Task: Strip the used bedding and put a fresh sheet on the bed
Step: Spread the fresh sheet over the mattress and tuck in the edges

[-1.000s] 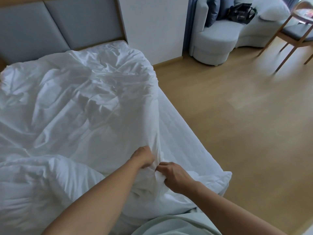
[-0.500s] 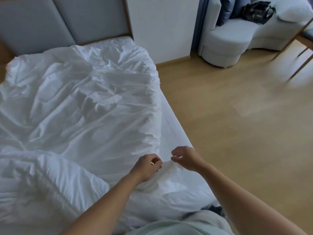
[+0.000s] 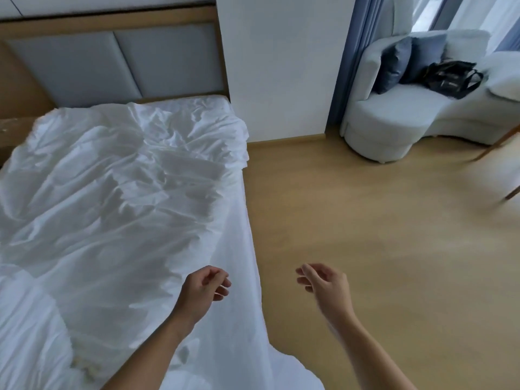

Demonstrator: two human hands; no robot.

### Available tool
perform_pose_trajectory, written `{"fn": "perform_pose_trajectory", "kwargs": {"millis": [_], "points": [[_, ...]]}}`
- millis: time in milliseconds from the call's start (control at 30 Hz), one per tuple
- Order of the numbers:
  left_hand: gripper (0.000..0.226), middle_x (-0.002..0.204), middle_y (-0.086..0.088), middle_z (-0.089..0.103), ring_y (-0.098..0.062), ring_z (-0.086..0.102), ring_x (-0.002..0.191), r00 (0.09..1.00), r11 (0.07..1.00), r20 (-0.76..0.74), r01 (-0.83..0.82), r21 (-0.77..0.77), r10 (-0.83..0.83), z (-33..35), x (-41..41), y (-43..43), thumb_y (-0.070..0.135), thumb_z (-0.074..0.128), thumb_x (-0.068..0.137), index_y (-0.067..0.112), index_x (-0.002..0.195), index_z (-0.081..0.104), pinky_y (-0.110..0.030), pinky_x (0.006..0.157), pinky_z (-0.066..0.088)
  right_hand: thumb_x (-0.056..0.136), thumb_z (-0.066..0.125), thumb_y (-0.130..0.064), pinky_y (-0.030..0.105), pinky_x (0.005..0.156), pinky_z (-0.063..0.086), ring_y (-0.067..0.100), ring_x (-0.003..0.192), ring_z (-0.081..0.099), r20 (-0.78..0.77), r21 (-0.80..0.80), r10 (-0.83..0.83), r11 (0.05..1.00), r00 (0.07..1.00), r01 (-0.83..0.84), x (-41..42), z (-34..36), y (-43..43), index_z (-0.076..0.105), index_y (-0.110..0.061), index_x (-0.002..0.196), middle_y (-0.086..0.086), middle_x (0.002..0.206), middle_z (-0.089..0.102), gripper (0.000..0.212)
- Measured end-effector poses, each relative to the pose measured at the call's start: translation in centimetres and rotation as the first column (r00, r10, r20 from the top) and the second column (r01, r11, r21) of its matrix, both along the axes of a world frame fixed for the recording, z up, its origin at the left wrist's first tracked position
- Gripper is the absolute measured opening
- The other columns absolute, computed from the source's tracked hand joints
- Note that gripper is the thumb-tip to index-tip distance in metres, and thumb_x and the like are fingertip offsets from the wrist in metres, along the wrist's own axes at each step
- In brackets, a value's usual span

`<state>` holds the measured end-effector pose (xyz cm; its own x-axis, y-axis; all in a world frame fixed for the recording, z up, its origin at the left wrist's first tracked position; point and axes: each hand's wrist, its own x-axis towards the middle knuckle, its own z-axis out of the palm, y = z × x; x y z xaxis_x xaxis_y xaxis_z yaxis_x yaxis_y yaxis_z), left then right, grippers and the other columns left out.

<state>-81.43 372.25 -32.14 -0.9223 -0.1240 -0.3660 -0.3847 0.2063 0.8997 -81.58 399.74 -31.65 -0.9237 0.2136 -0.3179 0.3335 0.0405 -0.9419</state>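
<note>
While left fingers (image 3: 221, 289) hover loose, bedding (image 3: 112, 209) lies beneath.

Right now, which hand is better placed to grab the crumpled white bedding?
Probably the left. The left hand hangs empty over the bed, right beside the crumpled white bedding. The right hand, also empty, is out over the wooden floor, off the bed, so it would have to reach across.

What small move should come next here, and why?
Probably reach both hands to the near edge of the duvet and grip it. The left hand and right hand are loosely curled and hold nothing, the right one over the floor, while the crumpled duvet lies on the bed, not yet stripped.
</note>
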Motion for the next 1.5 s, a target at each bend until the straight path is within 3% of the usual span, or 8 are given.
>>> {"fn": "perform_pose_trajectory", "kwargs": {"millis": [167,367,600,933,1167,1333,1500], "points": [[0.022,0.083,-0.007,0.074,-0.025,0.072,0.074,0.999,1.0,-0.034,-0.009,-0.013,0.009,-1.4,-3.0,4.8,0.015,0.06,0.1,0.016,0.083,0.074,-0.031,0.069,0.06,0.095,0.065,-0.015,0.016,0.058,0.049,0.011,0.071,0.073,0.0,0.023,0.017,1.0,1.0,-0.017,-3.8,0.0,3.7,0.074,-0.011,0.086,-0.004,0.08,0.077,0.013],[0.018,0.082,-0.002,0.074,-0.022,0.072,0.076,0.997,0.999,-0.073,-0.037,-0.032,0.035,-1.4,-6.5,9.5,0.017,0.059,0.1,0.013,0.089,0.072,-0.031,0.073,0.062,0.094,0.065,-0.015,0.025,0.062,0.051,0.009,0.071,0.072,-0.006,0.072,0.077,0.994,0.997,-0.076,-8.0,0.6,7.1,0.075,-0.015,0.082,-0.005,0.079,0.077,0.016],[0.017,0.08,-0.002,0.074,-0.022,0.072,0.074,0.973,0.979,-0.114,-0.204,-0.017,0.201,0.3,-15.8,8.8,0.018,0.06,0.1,0.013,0.09,0.073,-0.031,0.072,0.061,0.097,0.063,-0.016,0.024,0.064,0.052,0.009,0.071,0.072,-0.012,0.035,0.198,0.98,0.98,-0.198,-19.6,1.9,6.3,0.075,-0.013,0.088,-0.003,0.082,0.077,0.015],[0.015,0.08,-0.006,0.074,-0.019,0.071,0.07,0.924,0.927,-0.079,-0.376,-0.013,0.374,1.5,-38.2,4.3,0.018,0.063,0.098,0.012,0.087,0.072,-0.03,0.071,0.06,0.093,0.065,-0.017,0.024,0.064,0.052,0.01,0.075,0.072,-0.049,0.063,0.422,0.906,0.905,-0.419,-49.5,4.2,-0.7,0.075,-0.015,0.085,-0.003,0.08,0.076,0.013],[0.016,0.081,-0.009,0.073,-0.019,0.069,0.069,0.902,0.902,-0.024,-0.432,-0.015,0.431,1.3,-53.4,2.9,0.017,0.064,0.097,0.013,0.085,0.073,-0.034,0.073,0.059,0.089,0.068,-0.023,0.034,0.066,0.052,0.018,0.078,0.07,0.044,0.09,0.481,0.871,0.875,-0.483,-65.9,1.8,-2.3,0.076,-0.021,0.079,-0.003,0.078,0.075,0.013],[0.016,0.081,-0.004,0.074,-0.018,0.07,0.07,0.897,0.894,-0.019,-0.442,-0.076,0.442,-0.4,-67.1,3.0,0.02,0.064,0.096,0.018,0.083,0.073,-0.035,0.074,0.059,0.086,0.068,-0.026,0.031,0.061,0.051,0.01,0.07,0.067,0.06,0.167,0.592,0.788,0.804,-0.593,-80.6,-0.2,-3.8,0.073,-0.024,0.075,-0.005,0.075,0.073,0.013],[0.014,0.087,0.008,0.074,-0.008,0.07,0.077,0.898,0.872,-0.052,-0.436,-0.223,0.436,-1.5,-81.5,2.9,0.027,0.061,0.099,0.024,0.089,0.071,-0.028,0.075,0.056,0.085,0.069,-0.033,0.017,0.05,0.043,-0.002,0.062,0.062,0.068,0.238,0.685,0.695,0.725,-0.679,-96.4,-2.1,-5.1,0.072,-0.029,0.08,-0.017,0.074,0.07,0.007]]}}
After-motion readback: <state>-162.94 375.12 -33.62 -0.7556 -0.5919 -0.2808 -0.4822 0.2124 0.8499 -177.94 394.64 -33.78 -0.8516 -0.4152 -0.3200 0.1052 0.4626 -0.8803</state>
